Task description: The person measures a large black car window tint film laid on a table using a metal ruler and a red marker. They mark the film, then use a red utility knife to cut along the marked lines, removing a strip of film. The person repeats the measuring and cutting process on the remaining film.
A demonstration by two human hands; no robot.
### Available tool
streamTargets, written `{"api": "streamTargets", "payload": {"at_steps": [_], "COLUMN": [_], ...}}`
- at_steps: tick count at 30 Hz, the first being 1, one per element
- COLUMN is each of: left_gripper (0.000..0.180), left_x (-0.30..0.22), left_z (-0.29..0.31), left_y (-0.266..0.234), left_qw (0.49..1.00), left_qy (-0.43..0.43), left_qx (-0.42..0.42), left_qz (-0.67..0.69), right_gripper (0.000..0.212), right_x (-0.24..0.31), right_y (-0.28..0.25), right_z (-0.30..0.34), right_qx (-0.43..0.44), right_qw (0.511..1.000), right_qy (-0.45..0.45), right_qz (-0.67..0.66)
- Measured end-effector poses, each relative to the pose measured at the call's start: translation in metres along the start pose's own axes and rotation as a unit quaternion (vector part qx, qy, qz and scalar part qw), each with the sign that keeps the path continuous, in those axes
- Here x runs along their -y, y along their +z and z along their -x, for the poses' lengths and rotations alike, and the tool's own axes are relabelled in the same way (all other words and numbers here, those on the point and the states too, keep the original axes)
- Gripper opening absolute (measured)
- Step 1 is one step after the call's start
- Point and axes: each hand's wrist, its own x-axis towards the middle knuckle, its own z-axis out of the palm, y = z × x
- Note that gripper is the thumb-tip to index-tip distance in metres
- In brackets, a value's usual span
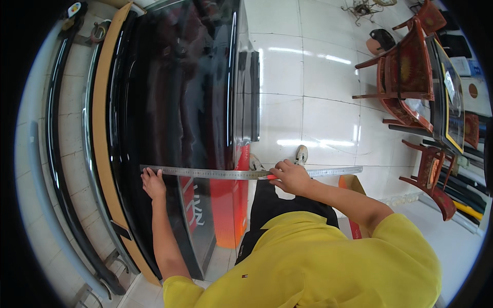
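Note:
A long steel ruler lies crosswise over a glossy black film sheet spread on the table. Its right part reaches out past the table edge, over my lap. My left hand rests near the ruler's left end, fingers stretched out and lying on it. At the table's right edge, my right hand is closed around an orange-red handled tool that looks like a utility knife, against the ruler. The knife's tip is too small to make out clearly.
Rolls of film on a wall rack and a long brown board run along the left. An orange-red panel fronts the table. Wooden chairs and a dark framed table stand right on the tiled floor.

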Motion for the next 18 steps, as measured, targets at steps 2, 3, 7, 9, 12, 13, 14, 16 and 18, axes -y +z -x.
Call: {"api": "streamTargets", "payload": {"at_steps": [2, 3, 7, 9, 12, 13, 14, 16, 18], "left_gripper": [0.067, 0.067, 0.067, 0.067, 0.068, 0.068, 0.068, 0.068, 0.069], "left_x": [0.003, 0.003, 0.002, 0.001, -0.001, -0.001, -0.001, -0.001, 0.000], "left_z": [-0.001, -0.001, 0.000, 0.001, 0.003, 0.004, 0.004, 0.004, 0.005], "left_y": [0.000, 0.000, -0.002, -0.003, -0.004, -0.004, -0.003, -0.002, 0.000], "left_qw": [1.000, 1.000, 1.000, 0.999, 0.999, 0.999, 0.999, 0.999, 0.998], "left_qy": [-0.006, 0.001, -0.013, -0.021, -0.024, -0.025, -0.024, -0.030, -0.028], "left_qx": [0.008, -0.001, 0.012, 0.019, 0.013, 0.010, 0.006, 0.007, 0.002], "left_qz": [-0.017, -0.006, 0.012, 0.018, 0.023, 0.027, 0.038, 0.040, 0.052], "right_gripper": [0.032, 0.033, 0.034, 0.036, 0.040, 0.041, 0.042, 0.044, 0.043], "right_x": [-0.002, -0.003, -0.004, -0.004, -0.003, -0.003, -0.002, 0.000, 0.002], "right_y": [0.002, 0.001, 0.003, 0.006, 0.011, 0.012, 0.014, 0.017, 0.019], "right_z": [-0.003, -0.004, -0.009, -0.010, -0.011, -0.011, -0.012, -0.014, -0.016], "right_qx": [0.024, 0.031, 0.030, 0.031, 0.040, 0.038, 0.044, 0.041, 0.043], "right_qw": [1.000, 0.999, 1.000, 0.999, 0.999, 0.999, 0.999, 0.999, 0.999], "right_qy": [-0.001, -0.004, -0.005, -0.011, -0.015, -0.019, -0.017, -0.020, -0.016], "right_qz": [0.003, 0.008, -0.002, 0.002, 0.002, -0.001, 0.003, 0.009, 0.008]}}
